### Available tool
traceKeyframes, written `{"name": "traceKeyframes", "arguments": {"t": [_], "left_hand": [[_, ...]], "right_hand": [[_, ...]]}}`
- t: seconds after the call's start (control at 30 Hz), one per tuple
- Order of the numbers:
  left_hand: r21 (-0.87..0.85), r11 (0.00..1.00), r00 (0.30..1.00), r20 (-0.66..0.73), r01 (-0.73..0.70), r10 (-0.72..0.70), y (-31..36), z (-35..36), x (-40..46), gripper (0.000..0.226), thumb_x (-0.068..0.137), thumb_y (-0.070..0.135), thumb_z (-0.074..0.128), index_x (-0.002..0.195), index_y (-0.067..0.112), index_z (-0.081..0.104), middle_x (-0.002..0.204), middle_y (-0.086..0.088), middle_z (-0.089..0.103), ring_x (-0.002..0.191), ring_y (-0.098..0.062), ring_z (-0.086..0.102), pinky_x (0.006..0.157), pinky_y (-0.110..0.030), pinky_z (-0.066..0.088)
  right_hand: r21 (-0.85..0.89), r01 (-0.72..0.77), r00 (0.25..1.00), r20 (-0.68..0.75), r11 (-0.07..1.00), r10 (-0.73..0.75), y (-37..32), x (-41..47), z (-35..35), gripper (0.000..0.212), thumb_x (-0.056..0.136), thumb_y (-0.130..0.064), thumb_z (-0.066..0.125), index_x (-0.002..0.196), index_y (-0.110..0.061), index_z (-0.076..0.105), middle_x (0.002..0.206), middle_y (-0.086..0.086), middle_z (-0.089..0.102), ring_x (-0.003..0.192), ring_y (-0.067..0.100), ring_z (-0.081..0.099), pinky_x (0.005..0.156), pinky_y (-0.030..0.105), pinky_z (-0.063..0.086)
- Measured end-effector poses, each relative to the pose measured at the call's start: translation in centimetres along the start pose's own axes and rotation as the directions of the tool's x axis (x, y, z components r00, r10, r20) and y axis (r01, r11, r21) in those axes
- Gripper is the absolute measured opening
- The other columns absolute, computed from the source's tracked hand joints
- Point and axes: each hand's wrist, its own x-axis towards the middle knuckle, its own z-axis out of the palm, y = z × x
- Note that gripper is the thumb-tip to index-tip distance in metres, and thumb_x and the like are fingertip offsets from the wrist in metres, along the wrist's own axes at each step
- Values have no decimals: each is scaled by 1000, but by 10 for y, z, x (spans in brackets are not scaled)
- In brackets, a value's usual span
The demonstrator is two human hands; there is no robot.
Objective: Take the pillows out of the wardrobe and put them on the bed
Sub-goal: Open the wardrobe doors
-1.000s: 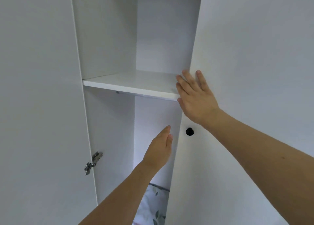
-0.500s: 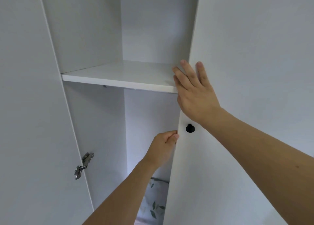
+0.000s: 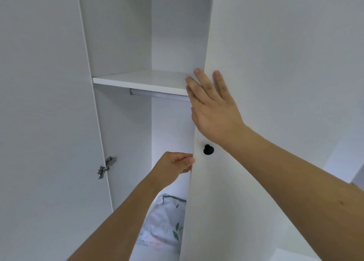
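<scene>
Basically one view only, the head camera, looking into a white wardrobe (image 3: 118, 34) with its left door (image 3: 39, 123) swung wide and its right door (image 3: 275, 63) partly open.

Right hand (image 3: 213, 108) lies flat on the front face of the right door near its free edge, just above the black knob (image 3: 208, 149); fingers (image 3: 204, 85) spread and straight, gripping nothing. Probably a steadying or pushing press so the panel swings under control rather than a grasp.

Left hand (image 3: 174, 164) is at the door's edge just below knob height, fingers curled around that edge, thumb side toward the front, so closed on the door edge. Likely pulling it outward to widen the gap, since the knob itself is not being used.

Upper shelf (image 3: 141, 81) is bare, with a hanging rail (image 3: 159, 94) under it. Hinge (image 3: 107, 167) shows on the left side panel.

Task thing: a pillow (image 3: 167, 221), white with green leaf print, sits low inside the wardrobe, partly hidden behind the right door and the left forearm. Whether more pillows are there, cannot tell. Bed not in view.

Judgement: early stage, access is being opened; no pillow touched yet. Next move calls for the door open enough for both hands to reach down.
</scene>
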Motion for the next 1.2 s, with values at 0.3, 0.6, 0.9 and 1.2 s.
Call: {"name": "traceKeyframes", "arguments": {"t": [0.3, 0.6, 0.9, 1.2], "left_hand": [[-111, 993, 980, 196, 45, -23, 0, -10, -6, 22, 90, 12, 67, 108, 0, 72, 104, -14, 74, 100, -29, 70, 91, -33, 55], [-78, 997, 891, 453, 2, 33, 3, -6, -10, 10, 87, 7, 70, 94, 4, 76, 91, -12, 76, 80, -18, 69, 78, -27, 58], [-4, 956, 755, 612, -292, 233, 6, 63, -59, 13, 80, 38, 71, 81, 27, 79, 80, 12, 76, 75, -2, 68, 72, -25, 53], [82, 838, 660, 659, -540, 361, 24, 178, -95, 103, 64, 72, 65, 145, 47, 8, 135, 43, 18, 121, 29, 16, 99, -14, 25]], "right_hand": [[-187, -33, 996, 69, 982, 47, -11, -8, -34, 46, 91, -16, 40, 132, 1, 52, 150, 12, 41, 143, 32, 27, 116, 58, 15], [-488, -49, 929, 299, 872, 220, -29, -12, -86, 58, 90, -20, 23, 140, 1, 42, 150, 12, 40, 145, 29, 22, 117, 54, 4], [-714, 74, 795, 464, 696, 391, -12, -23, -158, 66, 88, -16, -3, 147, 4, 22, 156, 19, 22, 146, 35, 11, 113, 56, -15], [-817, 150, 612, 519, 557, 597, 30, -90, -234, 73, 80, -16, -16, 149, 2, 0, 160, 19, -5, 146, 35, -11, 111, 55, -20]]}}
